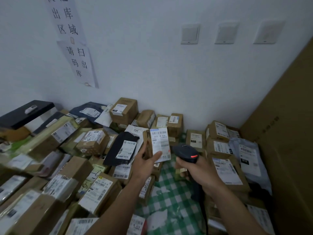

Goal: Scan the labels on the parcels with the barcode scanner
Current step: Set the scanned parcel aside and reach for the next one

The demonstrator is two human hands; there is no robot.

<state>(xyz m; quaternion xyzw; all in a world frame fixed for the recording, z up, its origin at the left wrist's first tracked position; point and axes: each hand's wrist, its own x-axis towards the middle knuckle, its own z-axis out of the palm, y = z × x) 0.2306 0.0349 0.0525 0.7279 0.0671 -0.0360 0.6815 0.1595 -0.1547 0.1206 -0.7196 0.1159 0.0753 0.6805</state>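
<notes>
**Parcel held up to the scanner, centre of frame**

The left hand grasps a small brown cardboard parcel from below. The thumb lies across the lower part of its white printed shipping label and the fingers are curled behind the box. The parcel is lifted clear of the heaps and tilted so the label faces the camera, probably so the barcode at the label's top stays uncovered and readable.

Just right of it, the right hand is wrapped round the grip of a black pistol-shaped barcode scanner, which shows a red light on its head. The scanner head sits close beside the label's lower right corner but does not touch it. Its nose appears to aim up and left towards the label, though the exact angle is hard to judge. A scan looks imminent or under way.

Both hands hover above a bare patch of green-and-white checked cloth in the lower centre. Brown cardboard boxes and mailer bags fill the left half of the frame. A second stack of labelled boxes stands at the right, perhaps a separate batch.
</notes>
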